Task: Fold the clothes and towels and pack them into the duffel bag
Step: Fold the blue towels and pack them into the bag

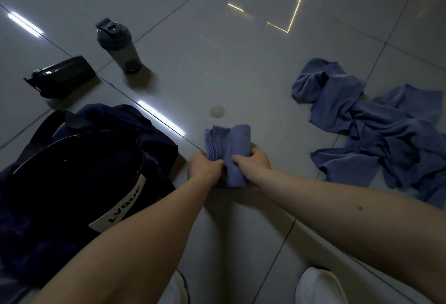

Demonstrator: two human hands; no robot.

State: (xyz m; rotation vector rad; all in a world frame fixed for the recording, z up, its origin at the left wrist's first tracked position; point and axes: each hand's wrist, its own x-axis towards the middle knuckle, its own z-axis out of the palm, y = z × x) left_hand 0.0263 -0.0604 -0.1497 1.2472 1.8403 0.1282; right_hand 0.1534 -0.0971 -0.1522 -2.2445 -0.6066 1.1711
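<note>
A small blue towel (229, 144), folded into a thick bundle, lies on the tiled floor in front of me. My left hand (205, 166) grips its near left edge and my right hand (253, 162) grips its near right side, thumbs on top. The dark navy duffel bag (79, 166) lies open to the left of my hands, with a white LVQUE tag (123, 202) on it. A heap of unfolded blue towels (369, 123) is spread on the floor at the right.
A grey shaker bottle (118, 45) stands upright at the back left. A black bottle (60, 74) lies on its side beside it. My white shoes (318, 286) show at the bottom edge. Glossy grey floor tiles (217, 62) stretch ahead.
</note>
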